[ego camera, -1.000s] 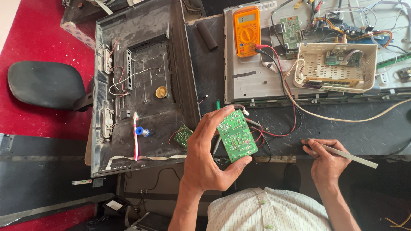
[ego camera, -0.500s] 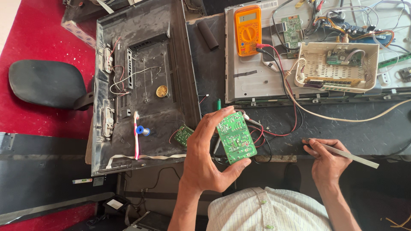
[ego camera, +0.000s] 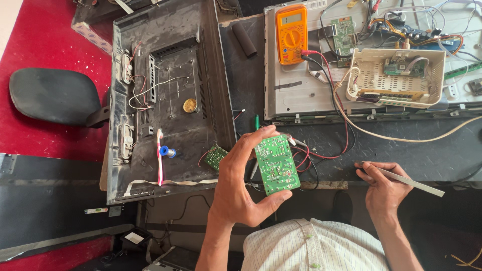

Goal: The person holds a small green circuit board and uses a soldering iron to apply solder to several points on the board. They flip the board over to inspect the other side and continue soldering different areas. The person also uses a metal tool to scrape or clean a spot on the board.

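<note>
In the centre of the frame, just below the middle, my left hand (ego camera: 241, 188) holds a small rectangular green circuit board (ego camera: 276, 163), fingers curled over its upper edge and thumb pressed under its lower right corner, so the board is pinched between them and tilted with its long side running up and down. Its solder side faces me: a green face speckled with silver solder points and pale traces, with red and black wires trailing from its upper right corner to the dark workbench (ego camera: 432, 150). At the lower right my right hand (ego camera: 384, 188) is closed around one end of a thin pale flat strip (ego camera: 409, 180) that points out toward the right edge. As for labels, a white sticker with dark bars sits at the top edge of the grey metal panel (ego camera: 296, 95) in the upper middle, and a small dark strip of tape lies lower on that panel. An orange multimeter (ego camera: 291, 33) rests on the panel's upper left, its red and black leads running down toward the board. To its right stands a cream perforated plastic casing (ego camera: 396, 80) with small boards inside. On the left lies a dusty black television back cover (ego camera: 165, 90); a second small green board (ego camera: 216, 157) rests at its lower right corner, just beside my left hand.
</note>
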